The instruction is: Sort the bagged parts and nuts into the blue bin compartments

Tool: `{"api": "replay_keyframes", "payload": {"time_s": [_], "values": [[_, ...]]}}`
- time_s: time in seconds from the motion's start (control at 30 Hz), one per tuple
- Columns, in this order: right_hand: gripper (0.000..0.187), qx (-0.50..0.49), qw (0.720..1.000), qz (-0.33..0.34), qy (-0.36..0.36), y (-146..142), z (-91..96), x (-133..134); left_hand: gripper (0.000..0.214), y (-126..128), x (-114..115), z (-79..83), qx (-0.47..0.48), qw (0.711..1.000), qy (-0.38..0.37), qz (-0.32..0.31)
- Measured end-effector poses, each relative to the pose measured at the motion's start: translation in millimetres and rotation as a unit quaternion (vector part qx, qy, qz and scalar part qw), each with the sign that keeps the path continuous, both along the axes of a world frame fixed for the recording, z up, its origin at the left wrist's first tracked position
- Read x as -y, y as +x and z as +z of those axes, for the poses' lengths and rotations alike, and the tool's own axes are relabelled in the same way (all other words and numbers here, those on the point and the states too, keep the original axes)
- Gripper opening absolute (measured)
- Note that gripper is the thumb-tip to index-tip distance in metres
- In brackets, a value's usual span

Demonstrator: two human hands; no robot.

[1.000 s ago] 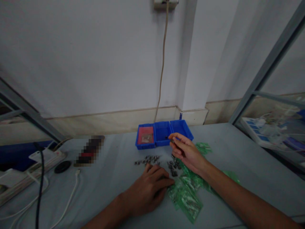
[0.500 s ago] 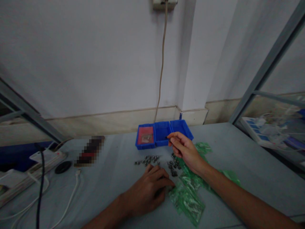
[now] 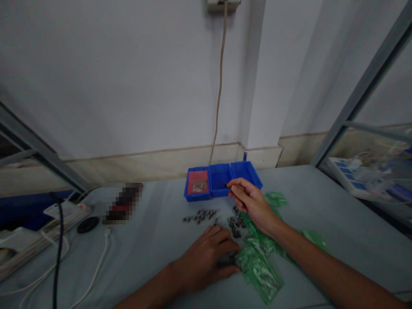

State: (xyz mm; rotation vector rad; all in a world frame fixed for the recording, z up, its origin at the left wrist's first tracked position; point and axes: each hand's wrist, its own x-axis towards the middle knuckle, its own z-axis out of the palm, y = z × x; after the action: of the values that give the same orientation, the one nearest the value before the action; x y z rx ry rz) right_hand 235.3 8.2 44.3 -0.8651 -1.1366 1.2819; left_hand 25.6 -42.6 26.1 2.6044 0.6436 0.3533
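Observation:
My right hand [image 3: 252, 202] is raised over the table just in front of the middle blue bin [image 3: 220, 180], its thumb and forefinger pinched on a tiny dark part. My left hand [image 3: 209, 257] lies knuckles-up on the table with the fingers curled, touching the edge of a green plastic bag [image 3: 260, 270]. What its fingers hold, if anything, is hidden. Two small heaps of grey metal parts lie between the hands and the bins, one heap on the left [image 3: 201, 215] and one on the right [image 3: 235, 223].
Three joined blue bins stand near the wall; the left bin [image 3: 197, 184] has a red lining. More green bags [image 3: 273, 199] lie on the right. A power strip [image 3: 48, 223], cables and a black disc [image 3: 87, 224] are at the left. A metal frame [image 3: 357, 94] borders the right.
My right hand closed its fingers into a tighter pinch and lifted slightly toward the bins. My left hand slid a little to the right, onto the green bag's edge.

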Motion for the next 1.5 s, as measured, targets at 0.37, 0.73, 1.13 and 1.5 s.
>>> {"api": "replay_keyframes", "payload": {"time_s": [0.37, 0.73, 1.13, 1.5], "values": [[0.032, 0.006, 1.0, -0.011, 0.007, -0.1, 1.0, -0.1, 0.008, -8.5, -5.1, -12.6, 0.035, 0.999, 0.018, 0.018], [0.033, 0.049, 0.998, -0.024, 0.027, -1.3, 2.8, 0.4, 0.016, -10.9, -5.4, -3.6, 0.006, 0.99, 0.139, 0.024], [0.031, 0.066, 0.997, -0.028, 0.037, -0.3, -0.6, -0.3, 0.015, -9.2, -7.2, -10.6, 0.009, 0.981, 0.192, 0.012], [0.018, 0.188, 0.964, -0.112, 0.151, -1.5, -2.6, 6.0, 0.014, -12.0, -8.5, -10.5, 0.042, 0.986, 0.158, 0.004]]}}
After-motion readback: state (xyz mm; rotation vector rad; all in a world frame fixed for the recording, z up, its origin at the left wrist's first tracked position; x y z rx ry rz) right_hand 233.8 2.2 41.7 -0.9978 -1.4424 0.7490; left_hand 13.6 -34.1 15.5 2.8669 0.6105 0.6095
